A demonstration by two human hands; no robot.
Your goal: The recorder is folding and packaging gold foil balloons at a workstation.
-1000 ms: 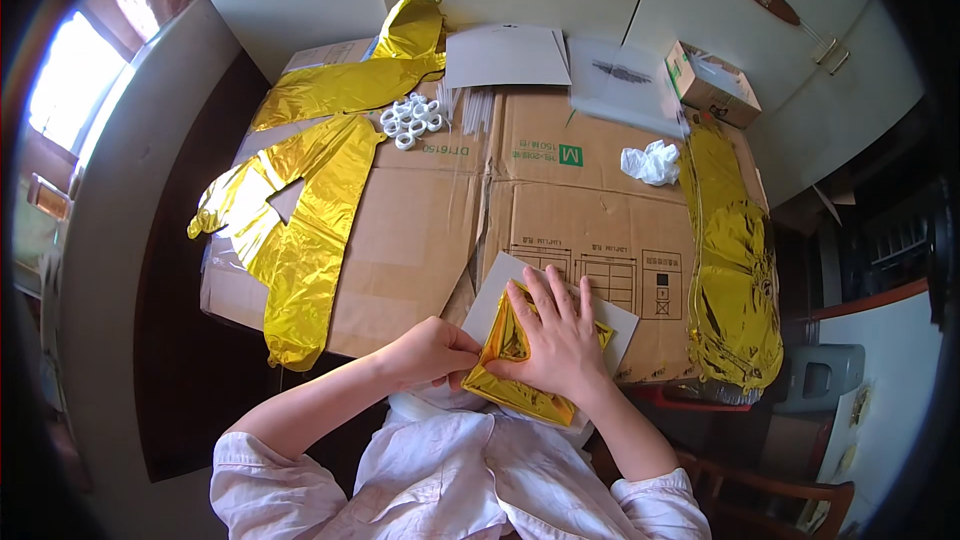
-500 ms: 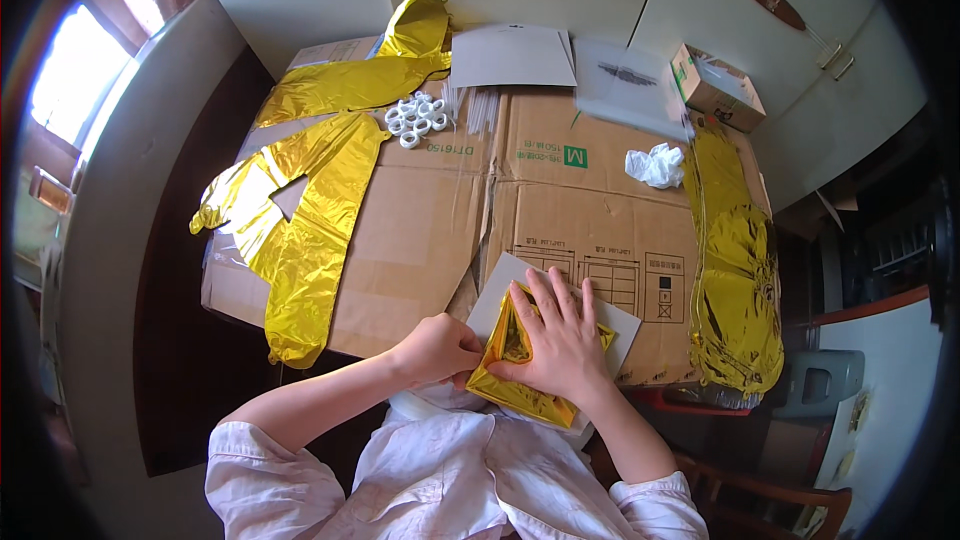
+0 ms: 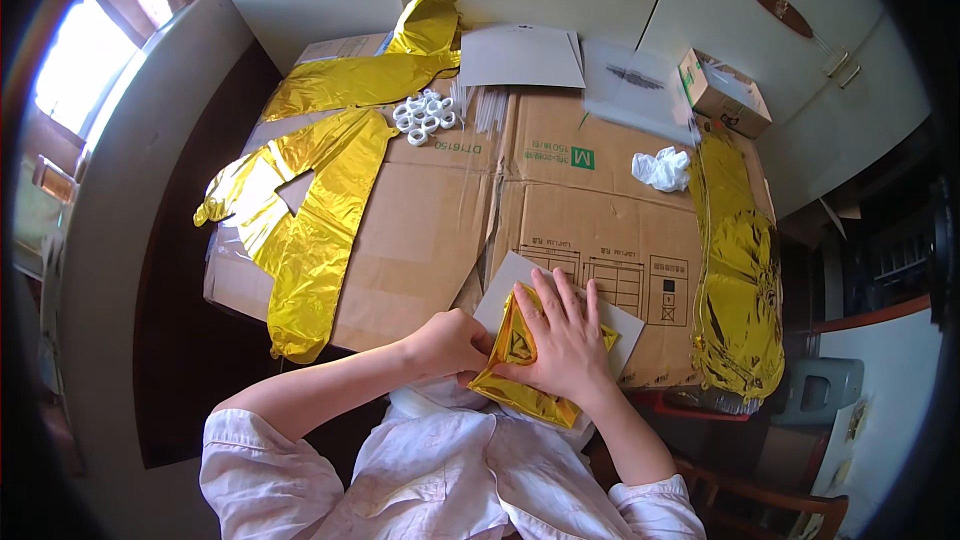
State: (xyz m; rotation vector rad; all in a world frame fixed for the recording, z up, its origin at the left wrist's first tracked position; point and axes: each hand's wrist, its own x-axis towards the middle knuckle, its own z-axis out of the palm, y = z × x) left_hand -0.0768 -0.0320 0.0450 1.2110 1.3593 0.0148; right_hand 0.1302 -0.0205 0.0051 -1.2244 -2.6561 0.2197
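Note:
A folded gold foil balloon (image 3: 548,406) lies on a pale grey card (image 3: 626,328) at the near edge of the cardboard. My right hand (image 3: 563,340) rests flat on top of it, fingers spread and reaching past its far side. At the balloon's left corner, my left hand (image 3: 448,345) is closed, its thumb and fingers pinching the foil edge. Those fingertips are partly hidden. Creases and an upright fold show in the foil between the two hands.
Flat gold foil balloons (image 3: 330,205) lie on the cardboard (image 3: 430,240) at left, with more gold foil (image 3: 735,270) along the right edge. White ribbon rolls (image 3: 425,118), grey cards (image 3: 520,55), crumpled white tissue (image 3: 662,170) and a small carton (image 3: 722,92) sit farther back.
My left hand has shifted slightly at the foil's left corner, still pinching it. My right hand stays pressed flat. The whole view has moved a little.

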